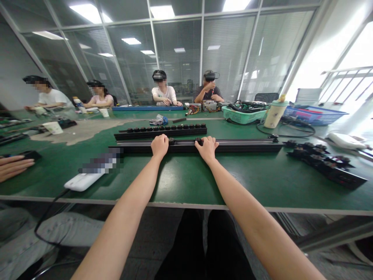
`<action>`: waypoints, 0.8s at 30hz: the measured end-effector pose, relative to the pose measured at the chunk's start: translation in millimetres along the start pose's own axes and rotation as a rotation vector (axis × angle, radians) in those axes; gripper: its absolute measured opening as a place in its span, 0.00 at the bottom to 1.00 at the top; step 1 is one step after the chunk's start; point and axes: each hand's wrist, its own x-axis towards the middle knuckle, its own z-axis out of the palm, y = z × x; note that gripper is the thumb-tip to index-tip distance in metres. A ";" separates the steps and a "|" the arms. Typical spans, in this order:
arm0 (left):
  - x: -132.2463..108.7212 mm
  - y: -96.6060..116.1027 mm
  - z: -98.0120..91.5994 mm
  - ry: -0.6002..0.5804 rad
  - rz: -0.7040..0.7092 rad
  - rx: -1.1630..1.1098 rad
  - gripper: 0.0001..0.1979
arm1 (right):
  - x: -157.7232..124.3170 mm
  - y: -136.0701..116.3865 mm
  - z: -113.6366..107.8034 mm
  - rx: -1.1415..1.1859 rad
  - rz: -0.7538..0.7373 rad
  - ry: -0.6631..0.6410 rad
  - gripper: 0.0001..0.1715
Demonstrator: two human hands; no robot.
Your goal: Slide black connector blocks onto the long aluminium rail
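A long black rail [241, 146] lies crosswise on the green table [186, 182]. My left hand [160, 146] is closed on the rail left of its middle, beside a small black part [171, 141]. Farther right, my right hand [207, 147] has its thumb and fingers around another small black part [198, 140] on the rail. Just behind lies a second black rail [160, 132] with a row of black knobs. Several black pieces [323, 161] are clustered at the rail's right end.
A white device [84, 179] with a cable lies front left, near another person's hand [14, 167]. A green basket [244, 115], a yellow bottle [274, 113] and a blue basket [317, 114] stand back right. A paper cup [53, 128] stands left. Several people sit across the table.
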 end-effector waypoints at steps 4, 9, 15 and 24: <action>0.0 -0.8 0.9 0.001 0.000 -0.009 0.19 | 0.4 1.8 1.3 0.004 -0.013 0.006 0.21; -0.3 -0.5 0.6 -0.002 -0.001 -0.004 0.19 | 0.8 1.7 1.3 0.005 0.006 0.019 0.19; -0.7 0.7 -0.8 -0.010 -0.008 0.004 0.19 | 0.9 0.1 -0.8 0.003 0.008 0.014 0.18; -0.6 0.6 -1.8 -0.015 -0.006 -0.009 0.19 | 0.6 -0.4 -1.5 0.027 0.006 0.039 0.16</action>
